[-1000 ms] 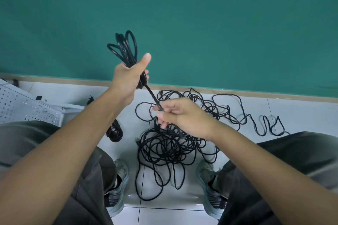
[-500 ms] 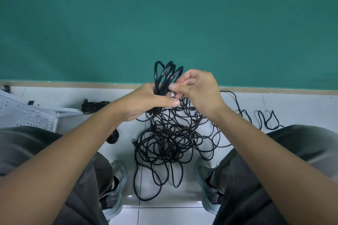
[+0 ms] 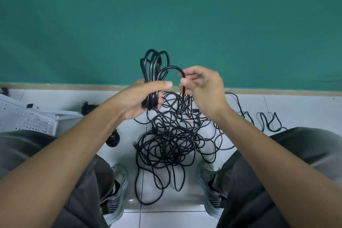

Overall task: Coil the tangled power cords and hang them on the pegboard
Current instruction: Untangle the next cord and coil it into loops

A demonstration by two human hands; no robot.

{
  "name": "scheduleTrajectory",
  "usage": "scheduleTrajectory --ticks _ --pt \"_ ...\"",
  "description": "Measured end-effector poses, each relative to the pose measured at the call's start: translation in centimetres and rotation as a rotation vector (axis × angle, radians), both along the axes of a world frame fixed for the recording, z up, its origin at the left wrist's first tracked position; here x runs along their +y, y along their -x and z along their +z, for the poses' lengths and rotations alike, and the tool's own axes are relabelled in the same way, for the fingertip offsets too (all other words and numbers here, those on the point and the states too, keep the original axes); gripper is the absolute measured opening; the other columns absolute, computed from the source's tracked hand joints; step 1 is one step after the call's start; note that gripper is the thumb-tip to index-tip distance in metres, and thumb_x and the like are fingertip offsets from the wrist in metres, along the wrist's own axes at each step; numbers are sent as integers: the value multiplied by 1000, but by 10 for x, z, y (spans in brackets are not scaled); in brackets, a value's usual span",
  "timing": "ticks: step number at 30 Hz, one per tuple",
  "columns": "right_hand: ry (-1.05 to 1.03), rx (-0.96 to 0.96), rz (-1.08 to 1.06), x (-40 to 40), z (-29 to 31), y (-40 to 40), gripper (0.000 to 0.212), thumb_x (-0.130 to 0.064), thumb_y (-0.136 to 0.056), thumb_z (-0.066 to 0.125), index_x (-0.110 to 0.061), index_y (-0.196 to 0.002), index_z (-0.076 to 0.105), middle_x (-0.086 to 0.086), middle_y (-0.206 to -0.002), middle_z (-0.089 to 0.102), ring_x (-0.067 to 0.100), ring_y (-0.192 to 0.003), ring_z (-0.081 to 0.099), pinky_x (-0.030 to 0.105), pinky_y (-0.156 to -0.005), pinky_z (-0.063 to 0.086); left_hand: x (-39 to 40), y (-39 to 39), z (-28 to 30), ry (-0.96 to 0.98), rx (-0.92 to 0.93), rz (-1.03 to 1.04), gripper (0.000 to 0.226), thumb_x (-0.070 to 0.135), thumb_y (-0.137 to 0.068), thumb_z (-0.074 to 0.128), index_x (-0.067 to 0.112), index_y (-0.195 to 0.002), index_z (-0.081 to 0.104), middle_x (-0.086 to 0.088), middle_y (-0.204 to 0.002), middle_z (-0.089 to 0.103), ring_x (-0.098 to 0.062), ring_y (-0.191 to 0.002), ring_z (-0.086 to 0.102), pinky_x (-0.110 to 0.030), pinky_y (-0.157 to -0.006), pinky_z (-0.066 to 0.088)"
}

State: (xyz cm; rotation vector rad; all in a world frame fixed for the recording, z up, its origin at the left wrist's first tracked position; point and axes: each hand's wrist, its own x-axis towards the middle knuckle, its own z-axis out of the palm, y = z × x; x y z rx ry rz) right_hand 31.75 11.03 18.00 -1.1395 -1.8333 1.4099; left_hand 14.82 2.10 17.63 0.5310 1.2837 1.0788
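My left hand (image 3: 141, 98) grips a bundle of black cord loops (image 3: 154, 63) that stands up in front of the green wall. My right hand (image 3: 201, 87) pinches the same cord just to the right, where it arches over from the bundle and drops down. Below both hands a tangled heap of black power cords (image 3: 170, 140) lies on the white tiled floor between my shoes. The white pegboard (image 3: 24, 120) lies low at the left edge, partly hidden by my left knee.
Two small coiled black cords lie on the floor near the pegboard, one (image 3: 88, 107) behind it and one (image 3: 113, 139) beside my left knee. A loose cord end (image 3: 270, 122) snakes off to the right. The green wall (image 3: 240, 24) rises right behind the heap.
My left hand brought the bundle down from the upper left to the centre. My right hand rose from the heap, met the bundle, and now draws a fresh arch of cord to the right.
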Motion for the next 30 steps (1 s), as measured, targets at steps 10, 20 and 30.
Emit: scheduleTrajectory --ticks 10,20,30 --pt "13 247 -91 -5 21 12 21 7 -96 62 -12 -94 72 2 -85 70 21 -84 74 32 -76 63 -4 -29 -3 -49 130 -109 52 39 -79 84 12 -122 71 2 -107 78 -2 -85 68 -17 -70 51" --pt "-421 -25 -195 -1 7 11 4 -14 -88 79 -12 -89 75 -2 -89 63 -2 -81 62 19 -79 55 -6 -34 -3 -144 265 -124 40 51 -84 68 15 -99 70 4 -72 65 -8 -73 61 -19 -68 48" --pt "285 -258 463 -37 -18 10 80 -79 -94 9 -29 -116 68 -8 -104 77 7 -106 70 45 -112 43 4 -8 -1 -45 -153 419 43 57 -83 68 14 -83 59 -1 -76 61 -12 -64 64 -24 -61 55"
